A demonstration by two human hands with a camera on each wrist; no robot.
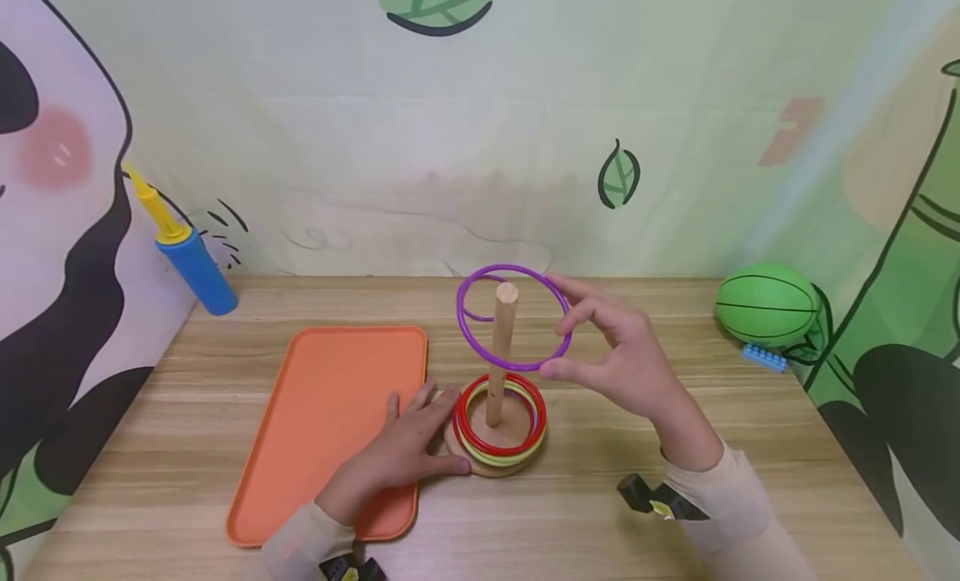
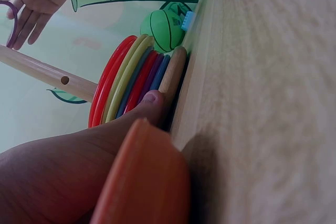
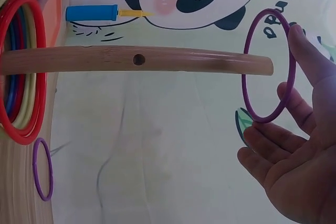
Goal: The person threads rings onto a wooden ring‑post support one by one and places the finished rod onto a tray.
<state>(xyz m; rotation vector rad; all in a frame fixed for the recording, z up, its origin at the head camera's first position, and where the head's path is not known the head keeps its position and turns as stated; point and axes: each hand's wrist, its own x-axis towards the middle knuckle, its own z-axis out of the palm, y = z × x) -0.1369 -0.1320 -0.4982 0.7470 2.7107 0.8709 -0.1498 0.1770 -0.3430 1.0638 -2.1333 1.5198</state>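
My right hand (image 1: 618, 348) pinches a purple ring (image 1: 463, 318) between thumb and fingers. In the right wrist view that ring (image 3: 247, 90) surrounds the tip of an upright wooden peg (image 3: 199, 61). Several rings lie stacked round the peg's foot, a red ring (image 1: 542, 423) on top; yellow, blue, purple and other red ones show in the left wrist view. Beside the round wooden base (image 1: 487, 467), my left hand (image 1: 397, 448) lies with fingers spread, its thumb (image 2: 152, 100) touching the edge. Another purple ring (image 3: 42, 169) lies on the table behind the peg.
An orange tray (image 1: 337, 398) lies on the left of the table, partly under my left hand. A blue and yellow hand pump (image 1: 195, 264) stands at the back left. Toward the back right are a green ball (image 1: 767, 304) and a blue toy brick (image 1: 764, 358).
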